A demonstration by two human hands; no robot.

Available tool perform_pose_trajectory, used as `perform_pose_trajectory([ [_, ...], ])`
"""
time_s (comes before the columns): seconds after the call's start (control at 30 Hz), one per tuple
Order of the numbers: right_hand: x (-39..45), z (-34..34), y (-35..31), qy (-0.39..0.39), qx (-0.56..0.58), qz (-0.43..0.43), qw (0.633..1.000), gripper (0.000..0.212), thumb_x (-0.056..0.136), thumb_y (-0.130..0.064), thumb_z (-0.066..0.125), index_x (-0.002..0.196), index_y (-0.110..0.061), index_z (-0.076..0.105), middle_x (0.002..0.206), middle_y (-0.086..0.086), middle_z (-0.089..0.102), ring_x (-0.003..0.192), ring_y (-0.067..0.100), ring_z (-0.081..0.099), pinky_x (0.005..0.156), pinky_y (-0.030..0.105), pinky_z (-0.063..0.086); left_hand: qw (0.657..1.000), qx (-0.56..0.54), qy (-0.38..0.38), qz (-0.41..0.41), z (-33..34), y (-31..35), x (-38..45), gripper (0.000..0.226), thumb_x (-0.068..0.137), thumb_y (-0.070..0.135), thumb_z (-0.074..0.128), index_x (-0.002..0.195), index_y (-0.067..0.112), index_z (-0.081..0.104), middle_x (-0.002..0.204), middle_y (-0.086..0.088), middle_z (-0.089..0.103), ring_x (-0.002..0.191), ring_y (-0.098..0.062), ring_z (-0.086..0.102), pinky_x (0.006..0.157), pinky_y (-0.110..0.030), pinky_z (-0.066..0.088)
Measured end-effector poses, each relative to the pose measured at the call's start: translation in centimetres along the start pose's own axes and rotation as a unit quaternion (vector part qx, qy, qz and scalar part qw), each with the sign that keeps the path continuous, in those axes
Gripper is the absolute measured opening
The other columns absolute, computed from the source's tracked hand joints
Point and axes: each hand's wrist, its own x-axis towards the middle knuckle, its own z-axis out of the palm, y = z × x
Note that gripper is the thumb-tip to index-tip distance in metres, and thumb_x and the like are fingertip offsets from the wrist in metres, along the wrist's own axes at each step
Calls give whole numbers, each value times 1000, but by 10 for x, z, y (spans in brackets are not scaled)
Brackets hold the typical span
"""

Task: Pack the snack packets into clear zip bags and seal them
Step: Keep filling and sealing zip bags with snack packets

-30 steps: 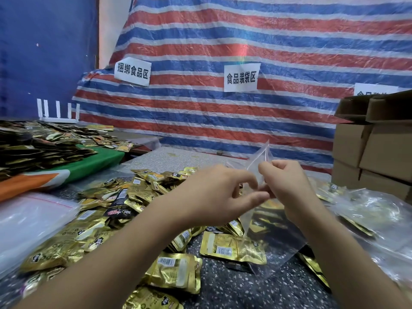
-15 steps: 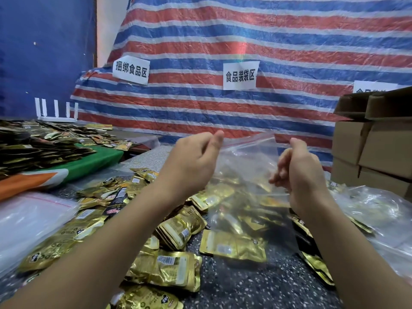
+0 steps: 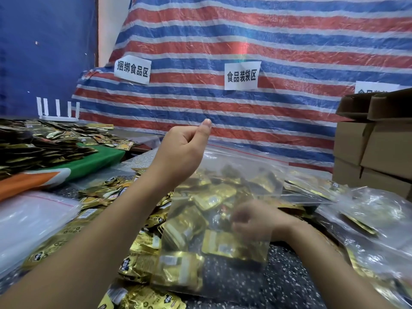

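A striped tarpaulin (image 3: 256,41) in red, blue and white is hung across the back of the scene, and three white paper signs are fixed to it: one sign (image 3: 132,69) at the left, a second sign (image 3: 242,75) near the middle, and a third sign (image 3: 376,88) partly hidden at the right. A dark blue sheet (image 3: 44,52) is seen at the far left. A white rack (image 3: 58,109) with upright posts is set in front of it. Stacked cardboard boxes (image 3: 376,143) are placed at the right edge. A green cloth (image 3: 98,160) and an orange cloth (image 3: 29,181) are laid at the left. The desk (image 3: 285,277) is surfaced in dark speckled material.
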Motion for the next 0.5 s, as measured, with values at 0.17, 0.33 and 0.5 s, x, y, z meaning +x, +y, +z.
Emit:
perform_pose_trajectory([
  [0.17,3,22,-10,-56,-58,8,997,19,85,-37,65,94,-21,65,93,-3,69,81,11,63,78,33,58,999,-33,-16,-8,2,5,-2,59,105,31,43,57,-1,29,52,-5,27,44,-10,23,70,-26,50],
  [0.33,2,23,-12,-70,-72,12,995,27,78,-31,71,102,-26,61,99,-6,66,84,9,61,68,21,53,999,-16,-45,-7,4,5,-4,60,104,34,43,58,-2,30,52,-5,28,45,-12,24,55,-42,40],
  [0.5,4,25,-11,-36,-143,-5,989,41,69,-42,80,93,-28,51,90,-11,54,78,4,49,59,18,39,999,-7,-51,-7,6,7,-7,58,104,33,44,57,2,29,51,-1,27,45,-11,23,83,-61,48],
])
